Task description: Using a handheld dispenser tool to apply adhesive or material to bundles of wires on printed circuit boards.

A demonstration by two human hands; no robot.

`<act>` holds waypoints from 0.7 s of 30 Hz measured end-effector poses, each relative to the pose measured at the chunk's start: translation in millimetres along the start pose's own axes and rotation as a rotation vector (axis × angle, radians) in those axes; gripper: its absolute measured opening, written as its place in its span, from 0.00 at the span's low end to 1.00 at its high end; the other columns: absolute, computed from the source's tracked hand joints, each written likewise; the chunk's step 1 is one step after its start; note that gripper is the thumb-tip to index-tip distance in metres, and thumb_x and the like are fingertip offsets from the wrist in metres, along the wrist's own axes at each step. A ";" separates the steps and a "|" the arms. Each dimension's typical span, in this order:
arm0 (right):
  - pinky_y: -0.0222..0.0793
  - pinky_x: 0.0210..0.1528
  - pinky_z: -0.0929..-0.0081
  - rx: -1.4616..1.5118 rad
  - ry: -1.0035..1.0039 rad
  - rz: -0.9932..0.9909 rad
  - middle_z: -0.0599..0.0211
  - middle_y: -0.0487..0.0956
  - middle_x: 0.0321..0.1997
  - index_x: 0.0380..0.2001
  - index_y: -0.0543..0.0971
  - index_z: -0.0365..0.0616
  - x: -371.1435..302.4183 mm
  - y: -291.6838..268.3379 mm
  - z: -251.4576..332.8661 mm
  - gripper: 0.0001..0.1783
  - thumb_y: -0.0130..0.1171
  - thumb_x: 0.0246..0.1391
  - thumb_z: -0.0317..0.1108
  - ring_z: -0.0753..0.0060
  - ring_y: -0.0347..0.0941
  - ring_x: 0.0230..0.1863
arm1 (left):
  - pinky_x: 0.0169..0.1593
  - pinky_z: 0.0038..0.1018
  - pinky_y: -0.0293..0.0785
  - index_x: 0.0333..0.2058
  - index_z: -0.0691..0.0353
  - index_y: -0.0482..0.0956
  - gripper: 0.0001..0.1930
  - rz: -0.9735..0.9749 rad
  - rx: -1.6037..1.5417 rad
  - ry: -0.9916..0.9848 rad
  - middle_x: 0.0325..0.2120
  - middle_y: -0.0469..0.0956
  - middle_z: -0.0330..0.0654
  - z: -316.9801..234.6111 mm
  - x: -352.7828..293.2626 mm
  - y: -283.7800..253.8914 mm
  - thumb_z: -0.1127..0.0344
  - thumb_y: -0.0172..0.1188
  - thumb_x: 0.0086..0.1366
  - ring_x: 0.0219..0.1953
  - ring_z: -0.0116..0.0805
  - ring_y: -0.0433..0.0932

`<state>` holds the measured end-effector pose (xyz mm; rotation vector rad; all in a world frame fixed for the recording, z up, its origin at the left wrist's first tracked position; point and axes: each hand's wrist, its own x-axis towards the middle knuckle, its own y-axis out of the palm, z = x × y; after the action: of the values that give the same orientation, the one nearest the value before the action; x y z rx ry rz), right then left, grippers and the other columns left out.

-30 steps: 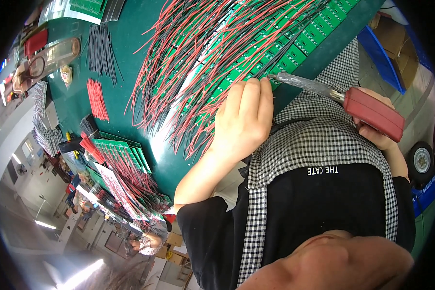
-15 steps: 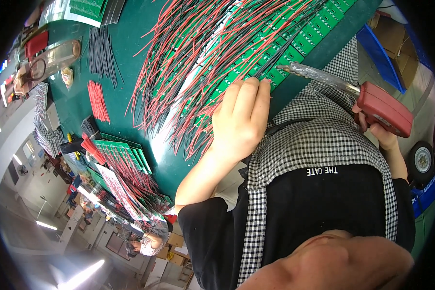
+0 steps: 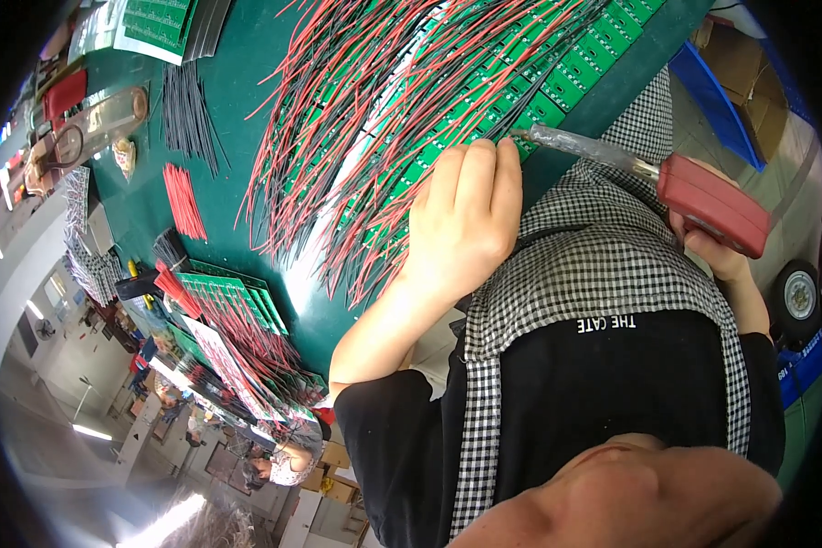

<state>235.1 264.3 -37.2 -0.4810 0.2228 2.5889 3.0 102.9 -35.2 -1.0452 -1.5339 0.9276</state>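
My left hand (image 3: pixel 466 215) rests at the near edge of the green circuit boards (image 3: pixel 603 50), its fingers bent and close together. Its fingertips are among the wires, so what they pinch is hidden. A red-bodied soldering gun (image 3: pixel 712 205) is gripped in my right hand (image 3: pixel 720 254), which is partly behind the tool. The gun's long metal shaft points left, and its tip is close to my left fingertips, at the board edge. Many red and black wires (image 3: pixel 365 137) lie fanned across the boards.
On the green table (image 3: pixel 247 46) lie a bundle of black wires (image 3: pixel 187 110) and one of red wires (image 3: pixel 184 201). Wired boards (image 3: pixel 233 301) are stacked at the left edge. A cardboard box (image 3: pixel 735 73) in a blue bin is at right. Other people sit farther off.
The soldering gun has shifted slightly left with my right hand, its tip now nearer my left fingers. My left hand has moved a little to the right.
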 end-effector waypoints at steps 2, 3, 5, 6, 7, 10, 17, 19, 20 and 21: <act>0.56 0.22 0.88 -0.140 -0.100 0.077 0.66 0.72 0.28 0.51 0.57 0.31 4.0 -11.7 -4.3 0.44 0.64 0.34 0.44 0.82 0.62 0.20 | 0.25 0.21 0.69 0.31 0.70 0.72 0.13 0.004 -0.002 -0.005 0.26 0.69 0.43 -0.7 0.5 0.4 0.74 0.52 0.43 0.26 0.33 0.70; 0.56 0.22 0.88 -0.279 -0.201 0.156 0.64 0.72 0.28 0.51 0.56 0.30 5.0 -15.1 -5.2 0.45 0.64 0.34 0.44 0.82 0.62 0.20 | 0.25 0.21 0.69 0.31 0.70 0.72 0.13 0.004 -0.001 -0.005 0.26 0.69 0.43 -1.2 0.9 0.1 0.74 0.52 0.43 0.26 0.33 0.70; 0.57 0.22 0.88 -0.224 -0.175 0.111 0.62 0.73 0.30 0.52 0.56 0.31 3.5 -11.2 -3.7 0.44 0.64 0.34 0.44 0.82 0.62 0.19 | 0.25 0.21 0.69 0.31 0.70 0.72 0.13 0.019 0.019 -0.003 0.26 0.69 0.44 -2.3 1.7 0.0 0.74 0.52 0.44 0.26 0.33 0.70; 0.57 0.22 0.87 -0.167 -0.149 0.066 0.60 0.74 0.33 0.52 0.57 0.31 2.5 -9.1 -2.9 0.44 0.63 0.35 0.45 0.81 0.62 0.19 | 0.25 0.21 0.69 0.31 0.70 0.72 0.13 0.019 0.019 -0.003 0.26 0.69 0.44 -2.4 2.0 0.3 0.74 0.52 0.44 0.26 0.33 0.70; 0.57 0.22 0.87 -0.167 -0.149 0.067 0.60 0.74 0.33 0.52 0.57 0.31 0.7 -8.6 -3.4 0.44 0.63 0.35 0.45 0.81 0.62 0.19 | 0.25 0.21 0.69 0.31 0.70 0.72 0.13 0.021 0.023 -0.003 0.26 0.69 0.44 -2.7 2.1 0.6 0.74 0.52 0.44 0.26 0.33 0.70; 0.58 0.23 0.86 0.053 -0.086 0.053 0.56 0.73 0.39 0.51 0.58 0.32 -5.8 -6.6 -11.1 0.41 0.62 0.37 0.45 0.81 0.62 0.19 | 0.25 0.20 0.69 0.31 0.70 0.72 0.12 0.021 0.033 -0.005 0.26 0.69 0.43 -2.9 0.2 -0.5 0.74 0.52 0.43 0.26 0.32 0.70; 0.60 0.24 0.87 0.177 -0.145 0.070 0.54 0.72 0.40 0.51 0.61 0.33 -5.6 -9.8 -14.2 0.33 0.58 0.42 0.38 0.83 0.63 0.24 | 0.22 0.18 0.67 0.30 0.68 0.73 0.12 -0.027 0.040 0.019 0.24 0.68 0.41 -2.7 4.8 1.3 0.73 0.53 0.42 0.25 0.30 0.69; 0.61 0.25 0.87 0.162 -0.150 0.065 0.54 0.72 0.40 0.50 0.62 0.33 -6.8 -9.8 -14.4 0.32 0.58 0.43 0.38 0.82 0.62 0.24 | 0.25 0.21 0.68 0.31 0.67 0.74 0.13 -0.012 0.019 -0.017 0.25 0.68 0.41 -6.6 7.8 -0.5 0.75 0.54 0.41 0.25 0.31 0.69; 0.58 0.23 0.86 0.127 -0.105 0.049 0.56 0.71 0.38 0.49 0.61 0.33 -8.6 -10.6 -15.6 0.34 0.57 0.43 0.43 0.82 0.61 0.21 | 0.27 0.23 0.68 0.32 0.66 0.75 0.15 0.004 0.003 -0.057 0.25 0.69 0.41 -8.2 8.7 -1.8 0.76 0.55 0.40 0.26 0.33 0.69; 0.55 0.22 0.85 0.093 -0.059 0.031 0.59 0.71 0.36 0.49 0.61 0.34 -9.5 -11.1 -16.4 0.35 0.57 0.42 0.47 0.81 0.59 0.19 | 0.27 0.23 0.68 0.32 0.66 0.75 0.15 0.005 0.004 -0.056 0.25 0.69 0.41 -8.0 9.3 -1.7 0.76 0.55 0.40 0.26 0.33 0.69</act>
<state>253.3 265.8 -49.5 -0.3707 0.3309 2.6049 9.6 111.5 -29.2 -1.0283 -1.5762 0.9699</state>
